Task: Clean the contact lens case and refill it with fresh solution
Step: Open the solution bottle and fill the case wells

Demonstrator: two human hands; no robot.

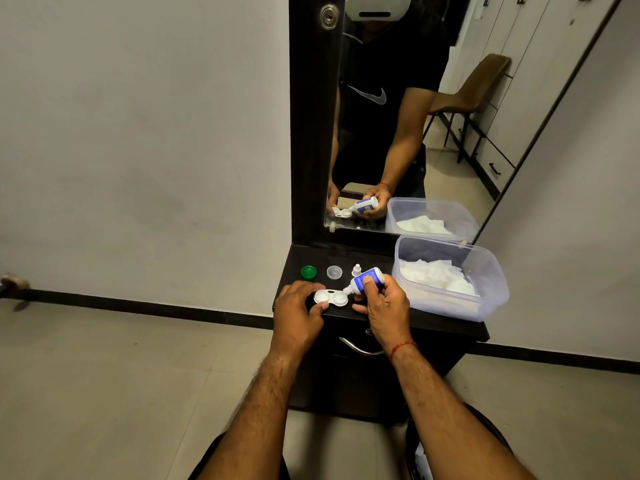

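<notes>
A white contact lens case with both wells uncovered lies on the black dresser top. My left hand grips the case at its left end. My right hand holds a small blue and white solution bottle, tilted with its nozzle down over the right well. Behind the case lie a green cap, a clear cap and the bottle's small white cap.
A clear plastic tub with white tissues inside stands at the right of the dresser top. A mirror rises behind and reflects the person, a chair and drawers. A drawer handle is below the top. Tiled floor lies all around.
</notes>
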